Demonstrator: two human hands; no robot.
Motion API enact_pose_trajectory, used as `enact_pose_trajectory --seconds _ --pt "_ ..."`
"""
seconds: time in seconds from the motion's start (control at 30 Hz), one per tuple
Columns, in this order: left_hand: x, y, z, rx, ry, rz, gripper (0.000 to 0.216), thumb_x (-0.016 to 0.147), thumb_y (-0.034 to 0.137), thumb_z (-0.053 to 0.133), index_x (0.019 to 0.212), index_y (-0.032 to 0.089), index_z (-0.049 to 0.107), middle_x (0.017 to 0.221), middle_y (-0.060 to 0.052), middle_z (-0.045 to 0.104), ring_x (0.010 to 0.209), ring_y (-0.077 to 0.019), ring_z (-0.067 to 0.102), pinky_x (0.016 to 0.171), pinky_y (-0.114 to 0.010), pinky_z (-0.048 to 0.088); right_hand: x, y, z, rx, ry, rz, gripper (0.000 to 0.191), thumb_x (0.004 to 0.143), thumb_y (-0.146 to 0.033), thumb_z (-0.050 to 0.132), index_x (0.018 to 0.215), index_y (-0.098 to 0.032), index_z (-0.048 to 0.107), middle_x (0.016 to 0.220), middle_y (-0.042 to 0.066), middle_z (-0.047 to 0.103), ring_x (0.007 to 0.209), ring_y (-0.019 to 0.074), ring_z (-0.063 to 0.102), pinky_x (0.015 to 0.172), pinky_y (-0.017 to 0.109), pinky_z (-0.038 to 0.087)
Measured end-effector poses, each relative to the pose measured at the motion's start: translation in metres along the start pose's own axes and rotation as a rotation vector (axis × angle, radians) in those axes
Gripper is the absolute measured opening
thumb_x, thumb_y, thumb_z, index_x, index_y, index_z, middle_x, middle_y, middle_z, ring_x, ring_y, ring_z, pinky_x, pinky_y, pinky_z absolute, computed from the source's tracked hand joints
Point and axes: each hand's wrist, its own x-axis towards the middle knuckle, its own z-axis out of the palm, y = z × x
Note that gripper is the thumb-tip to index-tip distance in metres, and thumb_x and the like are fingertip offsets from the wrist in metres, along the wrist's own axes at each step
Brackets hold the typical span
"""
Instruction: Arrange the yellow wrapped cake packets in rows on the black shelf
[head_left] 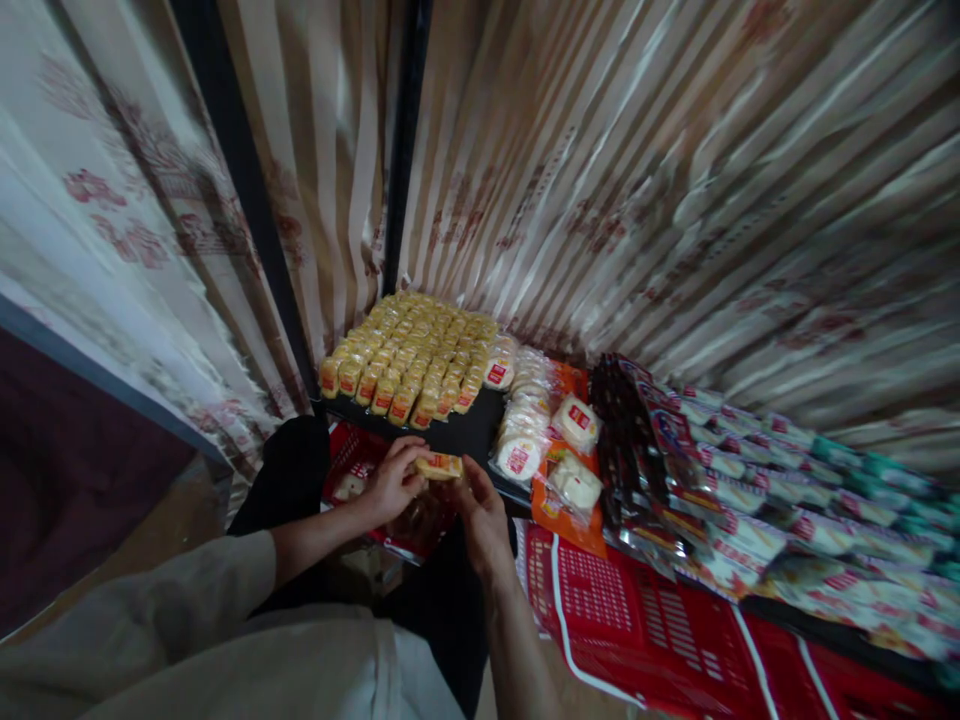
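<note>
Between my two hands is a small yellow wrapped snack cake [439,466] with a red and orange label. My left hand [395,482] grips its left end, fingers closed. My right hand [481,510] pinches the right end between thumb and fingers. Just beyond, rows of the same yellow wrapped cakes [409,350] stand packed on a black shelf [469,428]. To their right are round white packets [519,457] with red print, stacked in a line.
Orange packaging [574,525] with white packets lies farther right, beside dark wrapped snacks [626,440] and many white and green bags [810,500]. Red baskets [637,620] stand below the shelf edge. Printed plastic sheeting [600,180] hangs behind, with dark posts [405,140].
</note>
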Motion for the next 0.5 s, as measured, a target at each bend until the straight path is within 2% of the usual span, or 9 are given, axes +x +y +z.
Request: enact_pose_trajectory --seconds 0.1,0.2,0.4,0.5 --pt "0.001 0.008 0.004 0.086 -0.022 0.064 0.036 0.071 0.000 0.044 0.097 0.020 0.058 0.126 -0.007 0.039 0.120 -0.0181 0.046 0.099 -0.035 0.044 -0.003 -0.009 -0.001 0.087 -0.024 0.006 0.056 0.067 -0.039 0.068 0.119 -0.023 0.055 0.118 0.006 0.062 0.096 0.0189 0.063 0.079 0.032 0.052" --pt "0.002 0.017 0.007 0.196 -0.039 0.114 0.034 0.071 -0.001 0.045 0.095 0.020 0.059 0.123 -0.007 0.043 0.119 -0.0185 0.045 0.103 -0.036 0.039 -0.002 -0.011 -0.005 0.133 0.022 0.007 0.050 0.068 -0.040 0.069 0.114 -0.023 0.058 0.111 0.004 0.064 0.090 0.0172 0.063 0.076 0.031 0.052" --pt "0.004 0.026 0.020 0.231 -0.109 0.141 0.029 0.071 0.001 0.050 0.092 0.019 0.060 0.105 -0.005 0.053 0.103 -0.0161 0.054 0.094 -0.031 0.044 0.013 -0.014 -0.013 0.066 0.154 -0.067 0.052 0.064 -0.039 0.071 0.111 -0.021 0.059 0.093 0.001 0.067 0.078 0.0144 0.063 0.073 0.028 0.050" --pt "0.008 0.029 0.030 0.282 -0.053 0.112 0.030 0.073 -0.001 0.046 0.088 0.021 0.061 0.100 -0.003 0.054 0.099 -0.0149 0.054 0.092 -0.030 0.044 0.020 -0.022 -0.013 0.065 0.184 -0.116 0.059 0.061 -0.038 0.073 0.114 -0.021 0.055 0.087 0.000 0.066 0.076 0.0146 0.062 0.071 0.028 0.050"
